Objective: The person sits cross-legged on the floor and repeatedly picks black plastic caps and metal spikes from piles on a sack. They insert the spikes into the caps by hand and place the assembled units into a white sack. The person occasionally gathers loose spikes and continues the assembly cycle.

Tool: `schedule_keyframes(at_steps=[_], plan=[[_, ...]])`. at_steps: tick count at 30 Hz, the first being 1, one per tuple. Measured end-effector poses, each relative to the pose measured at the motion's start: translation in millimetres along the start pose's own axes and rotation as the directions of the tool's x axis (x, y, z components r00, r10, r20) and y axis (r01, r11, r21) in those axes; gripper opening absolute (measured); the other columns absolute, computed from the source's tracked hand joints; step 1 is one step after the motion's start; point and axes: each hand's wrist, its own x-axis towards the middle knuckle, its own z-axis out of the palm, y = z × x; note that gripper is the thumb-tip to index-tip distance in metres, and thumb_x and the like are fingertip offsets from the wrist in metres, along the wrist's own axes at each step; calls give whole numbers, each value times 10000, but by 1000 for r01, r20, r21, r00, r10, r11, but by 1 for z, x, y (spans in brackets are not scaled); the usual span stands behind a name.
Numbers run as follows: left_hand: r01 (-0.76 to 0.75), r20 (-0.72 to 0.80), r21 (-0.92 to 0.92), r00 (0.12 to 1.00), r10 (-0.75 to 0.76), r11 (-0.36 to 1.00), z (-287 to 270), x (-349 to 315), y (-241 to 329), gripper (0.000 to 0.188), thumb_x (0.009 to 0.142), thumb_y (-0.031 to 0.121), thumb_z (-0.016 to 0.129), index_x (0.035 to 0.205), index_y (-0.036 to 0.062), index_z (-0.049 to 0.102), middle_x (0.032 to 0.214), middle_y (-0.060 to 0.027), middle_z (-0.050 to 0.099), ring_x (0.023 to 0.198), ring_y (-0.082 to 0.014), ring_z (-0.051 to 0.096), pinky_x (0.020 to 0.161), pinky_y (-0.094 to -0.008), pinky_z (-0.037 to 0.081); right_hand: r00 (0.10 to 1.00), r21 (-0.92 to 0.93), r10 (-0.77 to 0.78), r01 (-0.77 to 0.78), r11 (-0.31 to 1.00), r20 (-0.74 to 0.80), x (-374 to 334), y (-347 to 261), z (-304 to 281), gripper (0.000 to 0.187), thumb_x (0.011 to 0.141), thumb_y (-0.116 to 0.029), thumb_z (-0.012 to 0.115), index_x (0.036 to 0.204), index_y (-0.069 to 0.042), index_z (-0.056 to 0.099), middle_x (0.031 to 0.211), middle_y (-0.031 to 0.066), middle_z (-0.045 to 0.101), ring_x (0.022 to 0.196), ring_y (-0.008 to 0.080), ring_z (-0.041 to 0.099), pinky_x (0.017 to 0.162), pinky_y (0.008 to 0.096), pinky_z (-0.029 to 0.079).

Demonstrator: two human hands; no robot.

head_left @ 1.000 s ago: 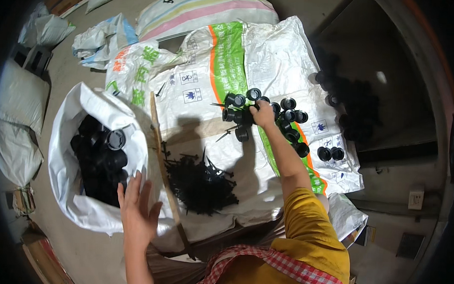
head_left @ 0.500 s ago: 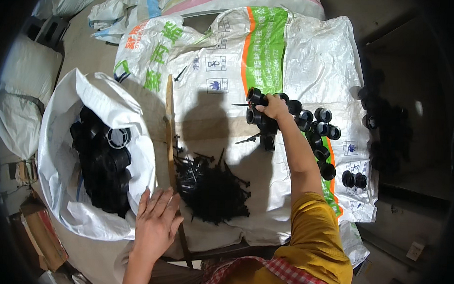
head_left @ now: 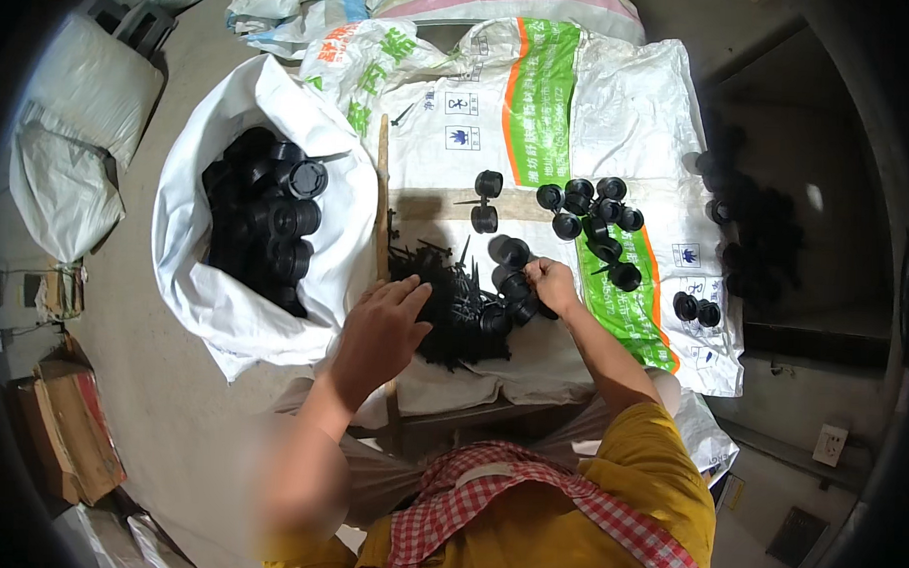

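My right hand (head_left: 552,287) is closed on a cluster of black round plastic parts (head_left: 515,285), pinching its right side. The cluster lies against the right edge of a pile of thin black plastic stems (head_left: 439,309). My left hand (head_left: 388,327) reaches to the left edge of that pile, its fingers stretched out and holding nothing that I can see. More black round parts (head_left: 599,211) are scattered to the right, with a joined pair (head_left: 486,201) beyond the pile. A white sack (head_left: 347,205) at the left holds many such parts.
Flattened white woven sacks (head_left: 636,100) cover the work surface. A wooden strip (head_left: 383,171) runs along its left side, next to the open sack. Stuffed sacks (head_left: 91,91) and a cardboard box (head_left: 79,426) stand at the far left. Dark parts (head_left: 752,219) lie in shadow at the right.
My right hand has drawn a cluster of round parts nearer, beside the stem pile, leaving one pair behind. My left hand has moved from the sack's rim to the pile. The whole view has shifted.
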Motion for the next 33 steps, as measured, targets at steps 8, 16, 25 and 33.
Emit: schedule_keyframes(at_steps=[8,16,25,33], plan=[[15,-241,-464,960,-142,886,26,-9,17,526,775,88,715,1265,81,526,1215,-232,536,1094,-322,565,857,-435,496,893,410,-321,176,895,317,-138,-146,-25,198,975,-155,535,975,10,644,791,25,627,695,84,565,671,228,491],[256,228,-893,966,-120,370,25,-35,16,342,801,48,657,1133,24,574,928,-57,615,828,-150,618,733,-307,545,685,-141,-684,725,674,251,-171,-173,-11,201,805,-156,675,963,-54,604,800,88,584,888,287,565,910,386,396],[-418,-84,-278,907,412,865,17,-46,20,189,737,-14,613,907,34,547,897,-125,619,848,-349,610,722,-388,492,497,560,-405,-212,801,768,-174,-147,-5,182,872,-177,626,779,-29,576,689,67,620,623,231,571,667,381,429],[187,216,-970,955,-205,-152,32,-43,27,401,951,130,506,1335,37,434,1162,-89,611,1063,-203,599,897,-362,509,886,977,-457,21,212,80,-148,-159,38,355,851,-411,678,790,-89,541,893,67,558,933,211,537,843,344,435]])
